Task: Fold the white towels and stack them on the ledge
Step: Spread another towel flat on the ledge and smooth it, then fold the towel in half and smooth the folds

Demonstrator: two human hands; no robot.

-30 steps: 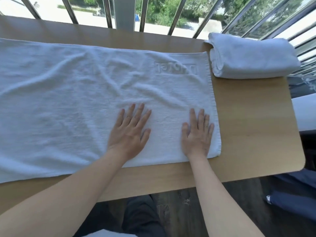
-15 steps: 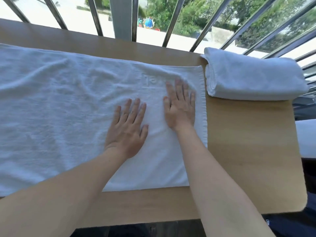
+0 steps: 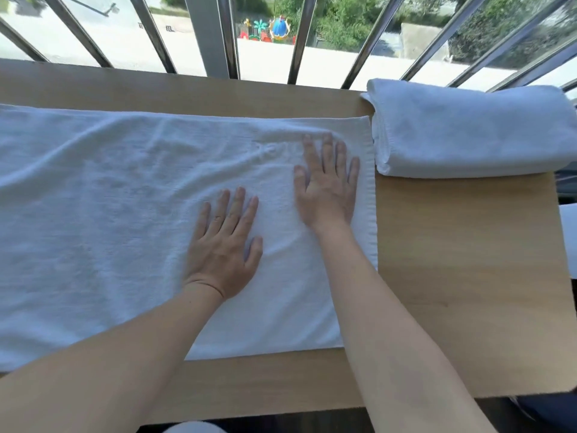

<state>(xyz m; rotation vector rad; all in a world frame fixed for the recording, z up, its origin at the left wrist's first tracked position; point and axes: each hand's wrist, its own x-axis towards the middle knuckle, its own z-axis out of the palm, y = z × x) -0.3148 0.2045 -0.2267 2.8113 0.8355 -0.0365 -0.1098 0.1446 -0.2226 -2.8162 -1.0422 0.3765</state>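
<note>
A big white fluffy towel [image 3: 125,214] lies spread out flat on the light brown wooden bench [image 3: 468,276]. It reaches off the picture past the left hand. It has soft wrinkles in it.

The left hand [image 3: 223,245] lies flat on the spread towel, palm down, fingers wide and straight, holding nothing. The right hand [image 3: 327,185] is just beside it, a bit farther from the person. It also lies flat and spread out on the towel, holding nothing. It looks a little blurry. Its fingertips [image 3: 327,142] reach near the far edge of the towel. Some raised letters in the cloth peek out beside the right hand, but they are too faint to read.

Just past the right hand, on its outer side, sits a folded white towel [image 3: 468,132], thick and neat. It touches the corner of the spread towel.

Beyond both hands stand shiny metal window bars [image 3: 299,35].
</note>
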